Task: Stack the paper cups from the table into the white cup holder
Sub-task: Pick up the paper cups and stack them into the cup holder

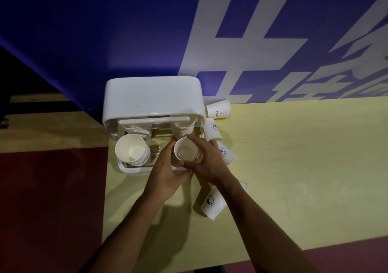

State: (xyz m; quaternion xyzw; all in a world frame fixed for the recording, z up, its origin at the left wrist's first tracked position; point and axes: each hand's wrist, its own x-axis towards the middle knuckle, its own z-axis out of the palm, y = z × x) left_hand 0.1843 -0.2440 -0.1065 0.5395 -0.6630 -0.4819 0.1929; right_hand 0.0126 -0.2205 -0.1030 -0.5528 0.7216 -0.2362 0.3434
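Both hands, left hand (165,176) and right hand (206,163), hold an upright paper cup (185,152) at the white cup holder's (151,96) right front. A cup stack (132,153) occupies its left front. Loose cups (218,110) lie on the table (294,146) to the holder's right.

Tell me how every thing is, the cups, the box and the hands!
Cup holder, open.
Stacked cups, nested upright in the holder's left side.
Held cup, upright, mouth up, at the holder's right side.
Smiley cup, lying on its side on the table.
Left hand, holds the held cup.
Right hand, grips the held cup.
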